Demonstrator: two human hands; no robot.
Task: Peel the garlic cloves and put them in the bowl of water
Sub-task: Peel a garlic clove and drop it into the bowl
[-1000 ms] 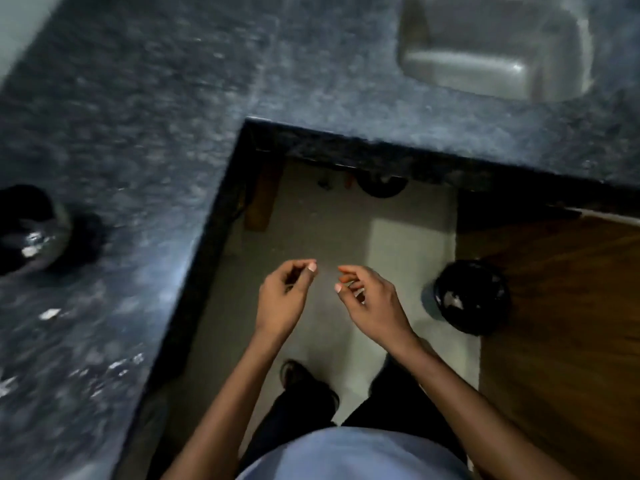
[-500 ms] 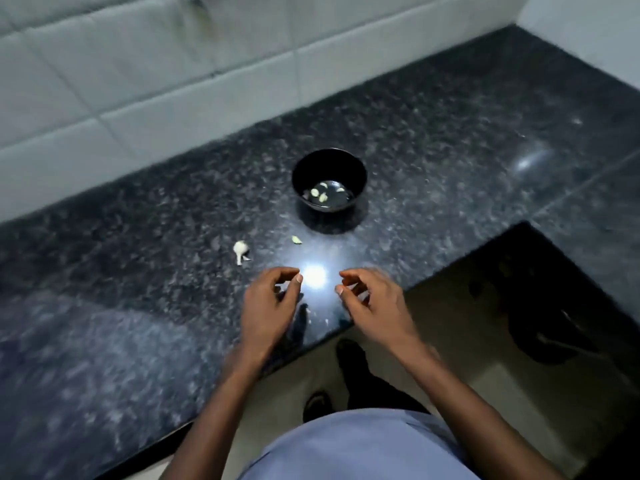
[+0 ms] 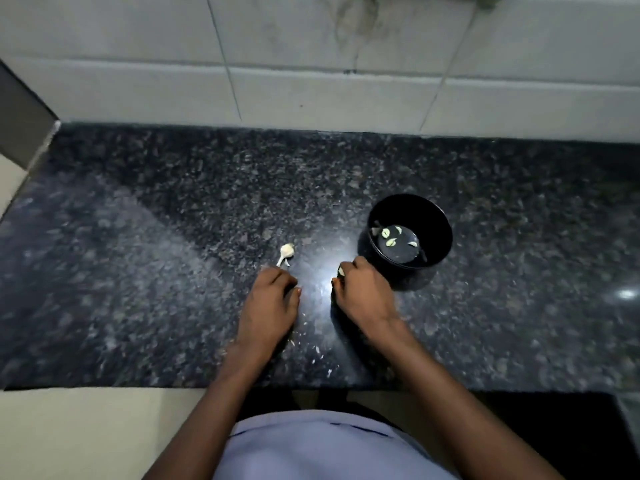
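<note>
A black bowl point(image 3: 410, 233) of water stands on the dark granite counter point(image 3: 173, 271) and holds several peeled garlic cloves point(image 3: 391, 242). A pale garlic piece with a stem point(image 3: 286, 252) lies on the counter to the left of the bowl. My left hand point(image 3: 270, 306) rests knuckles-up with curled fingers just below that stem, and I see nothing in it. My right hand point(image 3: 363, 292) is beside the bowl's near left wall. Its curled fingers pinch a small pale garlic clove point(image 3: 341, 270) against the counter.
Small white peel scraps point(image 3: 313, 355) lie on the counter between my wrists. A tiled wall point(image 3: 311, 81) runs along the back. The counter's front edge point(image 3: 138, 388) is close to my body, with pale floor to the lower left.
My view swung from the floor and sink to this stretch of counter. Both hands came down from mid-air onto the counter, the right one onto the loose clove by the bowl.
</note>
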